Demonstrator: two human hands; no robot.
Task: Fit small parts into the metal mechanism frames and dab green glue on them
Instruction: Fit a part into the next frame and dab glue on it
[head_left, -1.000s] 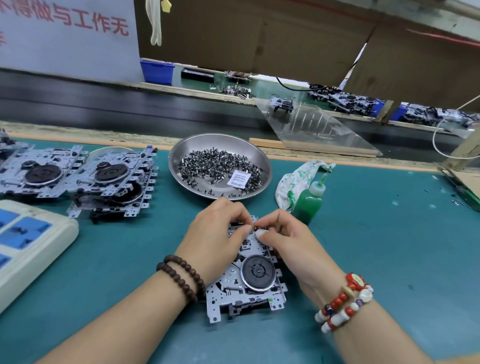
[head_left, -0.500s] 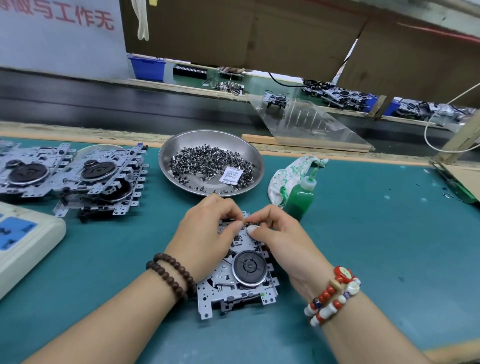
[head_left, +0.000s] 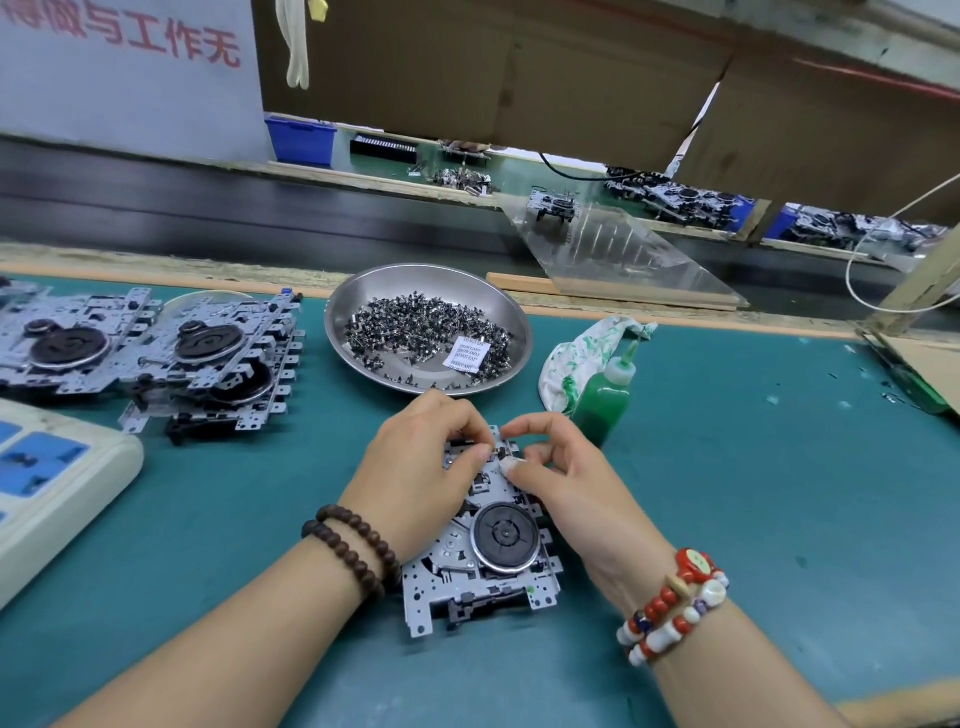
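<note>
Frame (head_left: 483, 566) lies flat on the green mat (head_left: 753, 493), front centre, both hands at its far end. Left hand (head_left: 415, 467) rests on the frame's left side, curled fingers pressing at the top edge; right hand (head_left: 561, 478) has thumb and forefinger pinched at the same spot, whatever they pinch too small to make out. Parts dish (head_left: 358, 312) sits just behind the hands, glue bottle (head_left: 602, 395) to its right against a stained rag (head_left: 576, 358), more frames stacked (head_left: 208, 358) far left.

A teal table (head_left: 753, 493) fills the near scene. Far behind run a black belt (head_left: 156, 208) and brown cardboard walls (head_left: 467, 67).
</note>
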